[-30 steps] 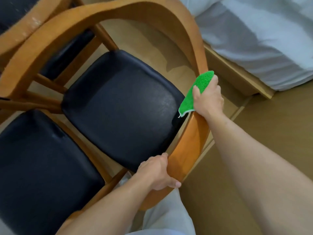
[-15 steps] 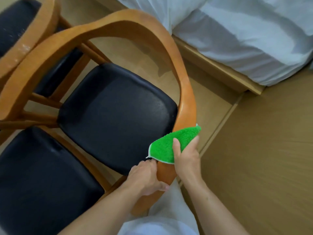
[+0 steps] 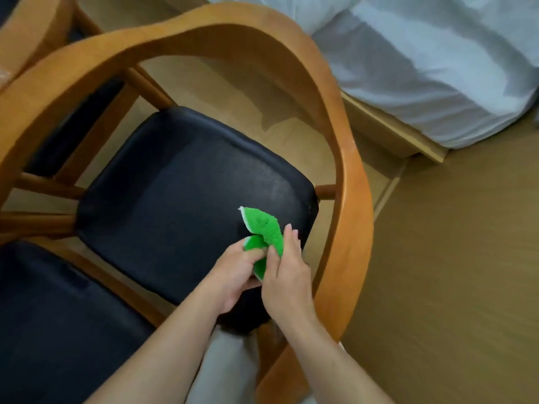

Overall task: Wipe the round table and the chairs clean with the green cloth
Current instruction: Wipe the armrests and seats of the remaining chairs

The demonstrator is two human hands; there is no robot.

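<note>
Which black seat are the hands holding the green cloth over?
The middle black seat, ringed by the big curved wooden armrest. Both hands grip the green cloth above its near corner; the other seat lies left.

**Both hands meet on the cloth**

Two bare forearms reach forward from the bottom edge and converge near the middle. The left hand (image 3: 233,275) is curled, knuckles up, its fingers pinching the lower fold of the cloth (image 3: 264,231). The right hand (image 3: 287,278) sits just beside it, touching, back of the hand facing up, thumb and fingers extended along the cloth's right edge and gripping it. Both wrists are roughly straight.
</note>
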